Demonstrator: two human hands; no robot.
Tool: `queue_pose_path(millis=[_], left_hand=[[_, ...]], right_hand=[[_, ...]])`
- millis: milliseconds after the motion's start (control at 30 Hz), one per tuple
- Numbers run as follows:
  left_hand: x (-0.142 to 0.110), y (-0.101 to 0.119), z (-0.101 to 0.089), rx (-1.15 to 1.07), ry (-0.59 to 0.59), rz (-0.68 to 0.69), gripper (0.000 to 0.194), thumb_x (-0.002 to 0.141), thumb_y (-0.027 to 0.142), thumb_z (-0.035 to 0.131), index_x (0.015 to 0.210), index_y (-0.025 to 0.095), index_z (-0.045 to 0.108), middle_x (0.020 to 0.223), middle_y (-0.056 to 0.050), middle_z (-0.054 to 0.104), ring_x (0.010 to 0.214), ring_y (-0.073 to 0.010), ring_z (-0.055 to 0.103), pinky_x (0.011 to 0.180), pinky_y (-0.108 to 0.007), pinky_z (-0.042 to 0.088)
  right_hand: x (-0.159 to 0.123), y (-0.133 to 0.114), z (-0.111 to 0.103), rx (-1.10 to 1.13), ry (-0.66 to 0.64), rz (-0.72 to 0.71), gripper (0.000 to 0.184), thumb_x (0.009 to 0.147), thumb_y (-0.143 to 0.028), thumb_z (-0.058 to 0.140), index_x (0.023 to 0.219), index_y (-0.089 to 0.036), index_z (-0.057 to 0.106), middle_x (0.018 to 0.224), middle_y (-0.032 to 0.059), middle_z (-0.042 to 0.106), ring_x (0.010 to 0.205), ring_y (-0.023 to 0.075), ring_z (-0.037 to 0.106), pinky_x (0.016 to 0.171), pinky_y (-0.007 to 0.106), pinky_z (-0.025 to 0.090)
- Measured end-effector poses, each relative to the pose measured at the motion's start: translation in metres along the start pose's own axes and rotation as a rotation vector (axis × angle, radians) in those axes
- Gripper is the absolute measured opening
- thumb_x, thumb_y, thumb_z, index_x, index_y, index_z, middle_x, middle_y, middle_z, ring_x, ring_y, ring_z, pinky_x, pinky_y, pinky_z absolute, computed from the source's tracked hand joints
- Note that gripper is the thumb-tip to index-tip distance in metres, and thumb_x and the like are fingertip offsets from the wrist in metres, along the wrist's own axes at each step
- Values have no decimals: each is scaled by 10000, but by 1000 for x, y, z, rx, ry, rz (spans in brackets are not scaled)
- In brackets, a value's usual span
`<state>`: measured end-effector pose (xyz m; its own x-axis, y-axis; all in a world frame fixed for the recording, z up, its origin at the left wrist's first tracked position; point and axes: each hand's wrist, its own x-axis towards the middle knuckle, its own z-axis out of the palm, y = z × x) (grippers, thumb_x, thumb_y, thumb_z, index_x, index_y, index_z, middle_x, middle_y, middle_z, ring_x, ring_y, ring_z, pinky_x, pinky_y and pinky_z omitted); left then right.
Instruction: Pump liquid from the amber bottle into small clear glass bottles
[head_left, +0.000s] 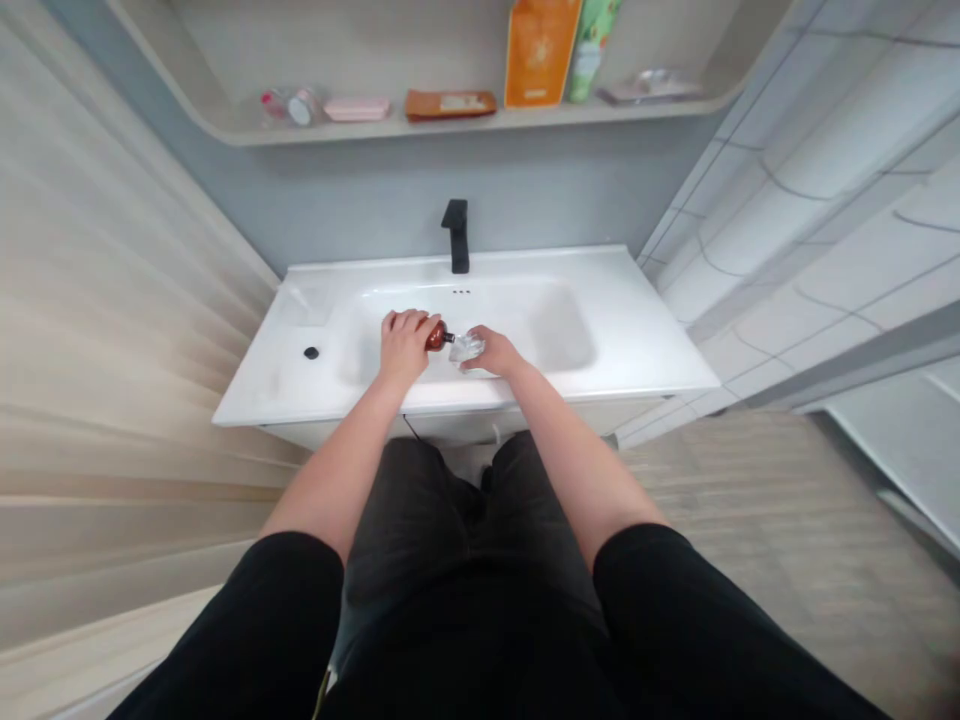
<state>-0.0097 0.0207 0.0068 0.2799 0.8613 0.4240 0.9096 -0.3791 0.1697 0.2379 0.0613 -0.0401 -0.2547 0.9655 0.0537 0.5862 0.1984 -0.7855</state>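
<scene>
My left hand [406, 345] is wrapped round a small reddish-brown bottle [436, 336], tipped on its side with its dark neck pointing right. Facing that neck, my right hand [496, 352] grips a small clear cup [466, 347]. The bottle's mouth is at the cup's rim; whether they touch I cannot tell. Both are held over the front part of the white sink [559, 372]. A small black cap [311, 353] lies on the counter to the left of the basin. Liquid is too small to make out.
A black faucet [459, 240] stands behind the basin. A clear, see-through container [306, 305] sits on the left counter. Overhead, a shelf [600, 117] holds an orange pouch [541, 55], a green tube [591, 55], a brown packet [450, 105] and a pink box [358, 109]. A curtain [112, 300] hangs at left.
</scene>
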Motion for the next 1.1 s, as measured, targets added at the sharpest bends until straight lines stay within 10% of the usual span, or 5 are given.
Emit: queue_pose_path(millis=[1100], left_hand=[[0, -1, 1, 18, -3, 16, 636, 1015, 151, 561, 1608, 334, 699, 1575, -153, 714, 1562, -382, 559, 1386, -641, 273]], right_hand=[[-1, -1, 0, -11, -1, 5, 755, 590, -315, 1075, 1259, -266, 729, 1163, 18, 830, 1109, 294, 776, 1048, 419, 604]])
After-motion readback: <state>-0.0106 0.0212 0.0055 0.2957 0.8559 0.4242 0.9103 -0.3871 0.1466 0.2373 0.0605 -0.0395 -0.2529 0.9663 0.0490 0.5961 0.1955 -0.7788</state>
